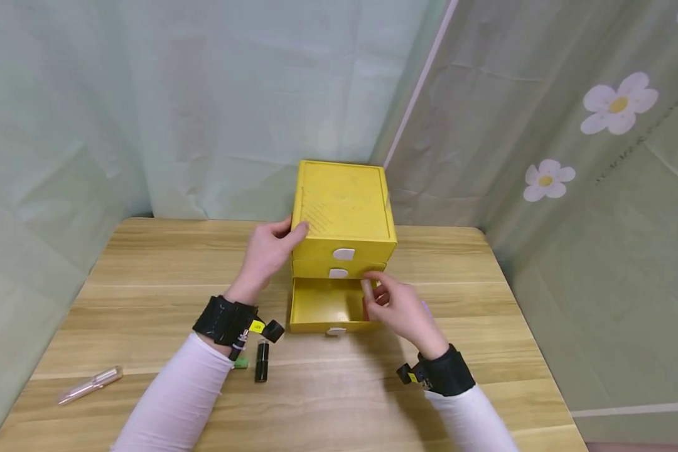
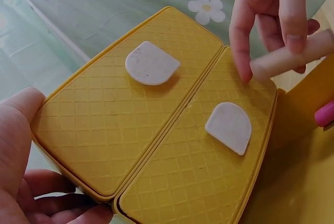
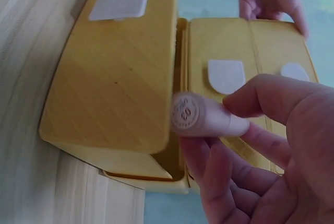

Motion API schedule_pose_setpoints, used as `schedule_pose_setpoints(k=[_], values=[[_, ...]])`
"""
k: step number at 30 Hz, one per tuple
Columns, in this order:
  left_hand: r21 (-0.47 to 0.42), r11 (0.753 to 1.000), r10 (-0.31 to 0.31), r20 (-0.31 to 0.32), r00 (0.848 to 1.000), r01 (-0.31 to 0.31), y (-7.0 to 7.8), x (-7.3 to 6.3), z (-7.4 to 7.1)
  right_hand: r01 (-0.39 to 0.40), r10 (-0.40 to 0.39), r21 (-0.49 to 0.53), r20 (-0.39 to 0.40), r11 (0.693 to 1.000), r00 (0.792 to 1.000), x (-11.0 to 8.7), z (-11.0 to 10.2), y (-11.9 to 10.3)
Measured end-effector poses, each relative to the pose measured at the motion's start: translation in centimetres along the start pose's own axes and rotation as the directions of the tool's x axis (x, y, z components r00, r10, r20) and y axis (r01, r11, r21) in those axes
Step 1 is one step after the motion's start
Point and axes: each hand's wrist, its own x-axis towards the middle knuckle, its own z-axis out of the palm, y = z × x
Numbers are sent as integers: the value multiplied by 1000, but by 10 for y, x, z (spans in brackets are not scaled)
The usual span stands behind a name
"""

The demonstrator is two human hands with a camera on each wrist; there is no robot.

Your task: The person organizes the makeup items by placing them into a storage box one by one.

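Note:
A yellow drawer box (image 1: 347, 201) with white tabs stands at the back of the table, its bottom drawer (image 1: 319, 304) pulled out. My left hand (image 1: 268, 251) grips the box's left side, thumb on the top edge and fingers along the side. Between thumb and fingers my right hand (image 1: 401, 311) pinches a pale pink lipstick tube (image 3: 209, 117), marked 03 on its end. The tube is over the right part of the open drawer. A bright pink item (image 2: 325, 115) lies in that drawer, mostly out of frame in the left wrist view.
On the wooden table (image 1: 328, 402), a black tube (image 1: 262, 361) lies in front of the box, beside a small green item (image 1: 241, 363) partly behind the left forearm. Farther left lies a clear pinkish tube (image 1: 90, 385). A curtain (image 1: 248, 113) hangs close behind the table.

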Motion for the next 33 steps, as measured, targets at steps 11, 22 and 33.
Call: schedule_pose_setpoints(k=[11, 22, 33], values=[[-15, 1000, 18, 4, 1000, -17, -1, 1, 3, 89, -93, -145, -22, 985, 995, 8, 17, 3], [-22, 1000, 14, 2, 1000, -14, -1, 0, 3, 20, -26, -244, -19, 970, 999, 14, 27, 2], [-11, 1000, 21, -4, 1000, -21, 0, 2, 5, -57, 53, -372, -21, 927, 998, 23, 33, -5]])
